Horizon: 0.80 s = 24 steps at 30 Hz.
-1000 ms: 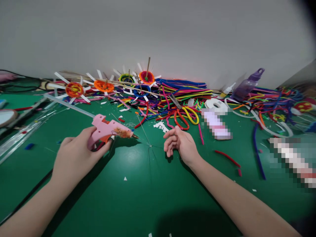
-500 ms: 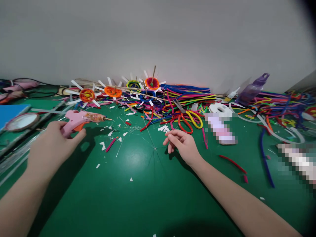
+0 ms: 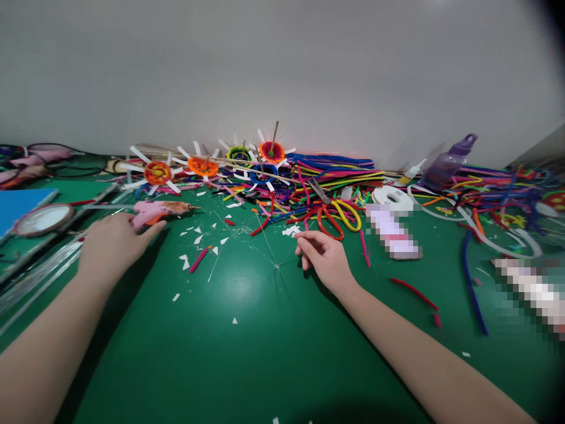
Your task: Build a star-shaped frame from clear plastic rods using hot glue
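On the green counter (image 3: 265, 341) the left hand (image 3: 110, 244) holds the glue gun (image 3: 154, 210) at its grip, resting low w/ tip pointing right. Right hand (image 3: 324, 259) is empty, fingers loosely curled near paper scraps (image 3: 289, 231). Several pinwheels (image 3: 158, 172) lie finished by the wall; many pipe cleaners (image 3: 335, 168) unused.

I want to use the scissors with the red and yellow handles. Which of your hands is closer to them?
Right. My right hand lies just in front of the scissors, not touching them. My left hand is far off to the left, on the pink glue gun.
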### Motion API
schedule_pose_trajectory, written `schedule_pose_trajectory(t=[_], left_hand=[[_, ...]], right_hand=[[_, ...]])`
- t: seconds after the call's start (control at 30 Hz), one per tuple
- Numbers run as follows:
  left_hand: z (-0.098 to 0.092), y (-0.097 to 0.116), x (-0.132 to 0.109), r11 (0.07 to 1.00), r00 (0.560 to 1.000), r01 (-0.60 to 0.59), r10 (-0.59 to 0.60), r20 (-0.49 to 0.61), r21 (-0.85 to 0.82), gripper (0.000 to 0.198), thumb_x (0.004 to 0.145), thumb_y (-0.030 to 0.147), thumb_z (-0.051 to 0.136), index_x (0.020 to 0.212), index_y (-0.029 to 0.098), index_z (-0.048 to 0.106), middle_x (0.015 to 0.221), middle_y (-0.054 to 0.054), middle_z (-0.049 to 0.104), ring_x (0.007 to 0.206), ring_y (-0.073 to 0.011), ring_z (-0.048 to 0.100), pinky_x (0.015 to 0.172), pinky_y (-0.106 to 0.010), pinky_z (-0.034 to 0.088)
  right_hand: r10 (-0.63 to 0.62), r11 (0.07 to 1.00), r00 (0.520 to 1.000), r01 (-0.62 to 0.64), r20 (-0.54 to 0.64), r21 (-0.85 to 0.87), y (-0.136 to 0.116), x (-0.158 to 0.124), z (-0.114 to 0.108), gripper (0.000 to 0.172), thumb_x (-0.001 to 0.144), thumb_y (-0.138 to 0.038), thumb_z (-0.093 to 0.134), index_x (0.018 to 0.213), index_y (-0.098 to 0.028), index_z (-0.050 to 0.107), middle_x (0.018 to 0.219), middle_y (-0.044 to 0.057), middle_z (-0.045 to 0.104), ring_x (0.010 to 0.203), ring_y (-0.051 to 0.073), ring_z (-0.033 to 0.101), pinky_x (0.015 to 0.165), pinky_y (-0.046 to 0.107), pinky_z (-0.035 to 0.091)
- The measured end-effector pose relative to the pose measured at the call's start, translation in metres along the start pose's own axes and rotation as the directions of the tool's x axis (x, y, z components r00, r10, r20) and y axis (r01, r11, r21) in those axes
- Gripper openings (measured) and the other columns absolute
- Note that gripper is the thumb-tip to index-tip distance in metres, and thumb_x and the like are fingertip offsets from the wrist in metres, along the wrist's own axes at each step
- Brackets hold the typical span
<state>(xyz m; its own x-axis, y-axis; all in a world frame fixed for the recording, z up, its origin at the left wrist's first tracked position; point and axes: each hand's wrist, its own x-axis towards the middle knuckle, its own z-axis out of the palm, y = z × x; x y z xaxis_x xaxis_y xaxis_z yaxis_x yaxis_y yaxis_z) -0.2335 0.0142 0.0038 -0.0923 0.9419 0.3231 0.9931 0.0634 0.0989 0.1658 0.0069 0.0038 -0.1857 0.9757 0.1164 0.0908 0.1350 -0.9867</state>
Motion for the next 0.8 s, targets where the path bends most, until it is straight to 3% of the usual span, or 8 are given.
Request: schedule_pose_trajectory(t=[0.1, 0.17, 0.23, 0.33, 0.4, 0.47, 0.6, 0.8], left_hand=[[-0.006, 0.013, 0.0, 0.972, 0.986, 0.11, -0.133, 0.101, 0.205, 0.066, 0.08, 0.07, 0.031, 0.091, 0.01, 0.055, 0.074, -0.008, 0.054, 0.068, -0.0221, 0.051, 0.057, -0.027, 0.031], [-0.012, 0.029, -0.004, 0.94, 0.981, 0.191, -0.191, -0.027, 0.283, 0.077, 0.078, 0.071, 0.034, 0.11, 0.003, 0.051, 0.096, -0.02, 0.058, 0.087, -0.0338, 0.055, 0.061, -0.031, 0.035], [-0.018, 0.054, -0.013, 0.935, 0.96, 0.229, -0.171, -0.222, 0.271, 0.07, 0.08, 0.065, 0.04, 0.117, 0.005, 0.049, 0.108, -0.024, 0.057, 0.099, -0.0381, 0.053, 0.067, -0.037, 0.037], [-0.029, 0.101, -0.036, 0.984, 0.936, -0.137, 0.166, -0.312, 0.113, 0.031, 0.085, 0.039, 0.05, 0.104, 0.016, 0.057, 0.104, -0.012, 0.064, 0.099, -0.0289, 0.056, 0.083, -0.042, 0.035], [-0.033, 0.135, -0.054, 0.909, 0.851, -0.416, 0.376, -0.367, -0.033, 0.013, 0.081, 0.027, 0.057, 0.092, 0.021, 0.06, 0.091, -0.004, 0.067, 0.088, -0.0217, 0.06, 0.085, -0.04, 0.033], [-0.033, 0.163, -0.069, 0.821, 0.799, -0.55, 0.465, -0.381, -0.151, 0.013, 0.078, 0.024, 0.062, 0.091, 0.023, 0.061, 0.089, -0.001, 0.068, 0.081, -0.0177, 0.061, 0.081, -0.037, 0.034], [-0.028, 0.194, -0.08, 0.757, 0.81, -0.573, 0.464, -0.358, -0.315, 0.019, 0.079, 0.028, 0.064, 0.097, 0.024, 0.061, 0.089, 0.0, 0.069, 0.077, -0.0147, 0.062, 0.077, -0.034, 0.035], [-0.02, 0.2, -0.07, 0.729, 0.795, -0.591, 0.453, -0.403, -0.347, 0.007, 0.081, 0.026, 0.064, 0.087, 0.024, 0.062, 0.081, 0.003, 0.07, 0.07, -0.0119, 0.061, 0.075, -0.034, 0.03]], right_hand=[[-0.001, 1.0, 1.0, 0.001, -0.012, -0.021, 0.001, 0.0, 0.0, 0.025, 0.083, -0.038, 0.057, 0.094, -0.017, 0.063, 0.072, -0.001, 0.061, 0.044, 0.006, 0.052, 0.044, 0.021, 0.041], [-0.004, 0.999, 1.0, 0.003, -0.023, -0.037, 0.002, 0.001, 0.0, 0.025, 0.082, -0.039, 0.057, 0.093, -0.018, 0.064, 0.074, 0.0, 0.062, 0.045, 0.006, 0.053, 0.044, 0.021, 0.041], [-0.003, 0.998, 0.999, 0.0, -0.037, -0.062, 0.003, 0.001, 0.001, 0.025, 0.082, -0.04, 0.057, 0.092, -0.018, 0.065, 0.073, 0.0, 0.063, 0.045, 0.006, 0.053, 0.044, 0.021, 0.041], [0.004, 0.997, 0.999, -0.008, -0.053, -0.081, 0.004, 0.002, 0.002, 0.026, 0.082, -0.04, 0.057, 0.091, -0.018, 0.066, 0.073, 0.002, 0.065, 0.046, 0.007, 0.054, 0.045, 0.021, 0.041], [0.0, 0.997, 0.999, -0.004, -0.054, -0.071, 0.004, 0.003, 0.003, 0.027, 0.082, -0.041, 0.057, 0.092, -0.018, 0.065, 0.08, 0.004, 0.068, 0.047, 0.007, 0.056, 0.045, 0.022, 0.042], [-0.011, 0.998, 0.998, 0.007, -0.058, -0.067, 0.004, 0.003, 0.004, 0.027, 0.083, -0.042, 0.056, 0.093, -0.018, 0.065, 0.086, 0.005, 0.069, 0.048, 0.008, 0.057, 0.046, 0.022, 0.044], [-0.044, 0.992, 0.996, 0.034, -0.076, -0.123, 0.001, 0.002, 0.006, 0.026, 0.083, -0.041, 0.055, 0.09, -0.018, 0.065, 0.084, 0.005, 0.07, 0.047, 0.008, 0.055, 0.046, 0.022, 0.043], [-0.078, 0.982, 0.994, 0.063, -0.078, -0.18, -0.003, 0.002, 0.009, 0.023, 0.084, -0.038, 0.054, 0.091, -0.018, 0.064, 0.082, 0.004, 0.069, 0.046, 0.008, 0.054, 0.047, 0.022, 0.043]])
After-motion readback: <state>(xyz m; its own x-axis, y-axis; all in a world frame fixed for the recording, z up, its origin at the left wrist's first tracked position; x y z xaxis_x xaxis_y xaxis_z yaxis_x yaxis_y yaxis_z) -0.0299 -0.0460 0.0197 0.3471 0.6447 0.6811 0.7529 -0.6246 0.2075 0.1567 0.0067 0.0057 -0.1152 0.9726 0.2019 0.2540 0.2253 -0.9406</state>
